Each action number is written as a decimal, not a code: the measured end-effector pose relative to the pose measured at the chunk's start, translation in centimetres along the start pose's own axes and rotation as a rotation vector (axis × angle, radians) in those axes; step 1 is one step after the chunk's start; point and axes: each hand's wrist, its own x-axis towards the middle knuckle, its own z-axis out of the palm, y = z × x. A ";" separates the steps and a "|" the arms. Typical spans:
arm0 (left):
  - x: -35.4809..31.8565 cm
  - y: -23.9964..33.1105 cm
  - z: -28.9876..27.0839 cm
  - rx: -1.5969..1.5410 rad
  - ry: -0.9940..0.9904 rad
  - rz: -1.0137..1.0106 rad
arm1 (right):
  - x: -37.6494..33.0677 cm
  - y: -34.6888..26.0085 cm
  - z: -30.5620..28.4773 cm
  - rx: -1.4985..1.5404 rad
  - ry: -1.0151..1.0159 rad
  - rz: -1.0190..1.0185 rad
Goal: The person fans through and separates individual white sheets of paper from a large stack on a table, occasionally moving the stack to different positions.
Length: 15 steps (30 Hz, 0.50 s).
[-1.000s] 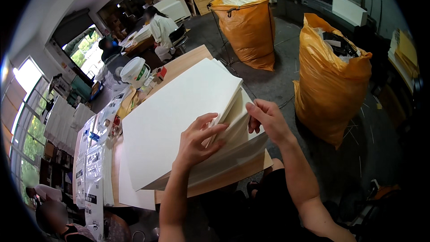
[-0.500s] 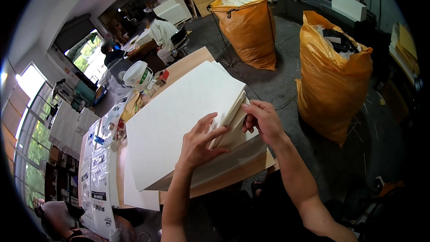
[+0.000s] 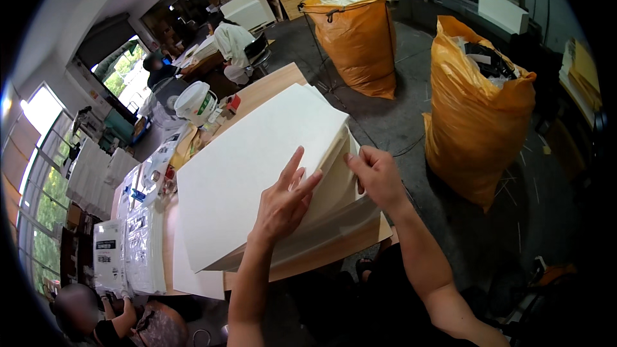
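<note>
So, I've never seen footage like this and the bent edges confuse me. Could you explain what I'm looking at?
There's no machine at work in front: these are a person's own bare hands. The view comes from a wide fisheye camera on their head, looking down, which is why straight edges curve. On the wood-topped table lies a stack of large white sheets, with a white bucket and plastic-wrapped packs beyond it to the left. The right hand appears to pinch the sheets' right edge. The left hand is spread open beside it; whether it touches the sheets is hard to tell.
</note>
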 end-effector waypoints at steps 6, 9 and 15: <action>0.2 0.3 -0.7 0.066 -0.082 0.043 | 0.6 -0.3 -0.3 0.565 -0.104 0.180; 0.5 0.7 -0.7 0.009 -0.066 0.027 | 0.9 -0.3 -0.3 0.588 -0.127 0.156; 0.2 -0.7 -0.4 0.014 -0.039 0.097 | 0.5 0.4 -0.9 0.556 -0.133 0.160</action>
